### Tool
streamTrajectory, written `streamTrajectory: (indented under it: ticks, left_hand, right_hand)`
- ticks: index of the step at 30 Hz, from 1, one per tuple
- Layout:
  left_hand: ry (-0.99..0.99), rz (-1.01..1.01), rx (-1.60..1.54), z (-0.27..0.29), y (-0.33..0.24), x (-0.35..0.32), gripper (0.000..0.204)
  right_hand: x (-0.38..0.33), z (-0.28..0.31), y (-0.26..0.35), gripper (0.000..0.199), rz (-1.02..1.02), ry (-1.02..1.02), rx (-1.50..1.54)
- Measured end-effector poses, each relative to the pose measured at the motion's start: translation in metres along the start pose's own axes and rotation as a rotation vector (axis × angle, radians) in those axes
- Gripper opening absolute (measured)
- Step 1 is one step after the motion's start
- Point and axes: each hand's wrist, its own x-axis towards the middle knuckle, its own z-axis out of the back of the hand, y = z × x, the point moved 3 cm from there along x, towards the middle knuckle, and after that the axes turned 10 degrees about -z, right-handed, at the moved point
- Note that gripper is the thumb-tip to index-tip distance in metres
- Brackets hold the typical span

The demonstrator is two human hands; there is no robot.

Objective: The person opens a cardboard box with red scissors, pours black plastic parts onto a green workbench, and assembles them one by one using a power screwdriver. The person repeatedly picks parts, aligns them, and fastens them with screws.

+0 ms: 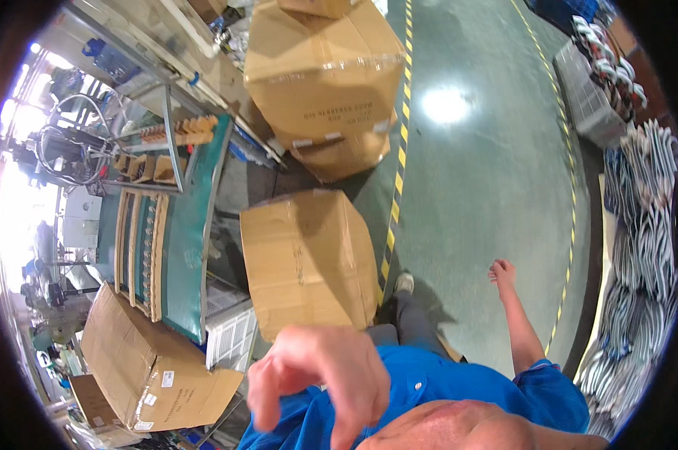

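Note:
My left hand (320, 375) is raised close in front of me, its fingers bent downward with a gap between them. I see nothing in it. It overlaps the lower part of a closed brown cardboard box (305, 259) on the floor, though whether it touches the box is hard to judge. My right hand (502, 274) hangs out to the right over the floor, with loosely curled fingers slightly apart and nothing visible in them.
On the left stands a green-topped workbench (185, 255) bearing a wooden rack (142, 255). Large cardboard boxes (324, 67) are stacked ahead; another carton (159, 367) is lower left. Yellow-black floor tape (399, 172) borders the walkway. Stacked curved grey parts (643, 225) line the right.

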Motion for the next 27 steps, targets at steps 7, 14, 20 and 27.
streamTrajectory:
  ticks: [7,14,20,27]
  left_hand:
    - [-0.799,-0.018,0.5,0.131,0.021,-0.003,0.052]
    - [-1.16,0.098,0.784,0.291,-0.027,0.016,0.041]
    - [-1.305,0.089,0.833,0.45,-0.083,0.104,0.043]
    - [-1.46,-0.005,0.976,0.602,-0.174,0.183,0.05]
  right_hand:
    - [0.064,-0.121,0.18,0.031,0.116,0.514,-0.242]
    - [0.119,-0.181,0.385,0.037,0.248,0.727,-0.49]
    - [0.25,-0.125,0.608,0.031,0.329,0.511,-0.297]
    - [0.336,-0.215,0.971,0.054,0.691,0.515,-0.135]
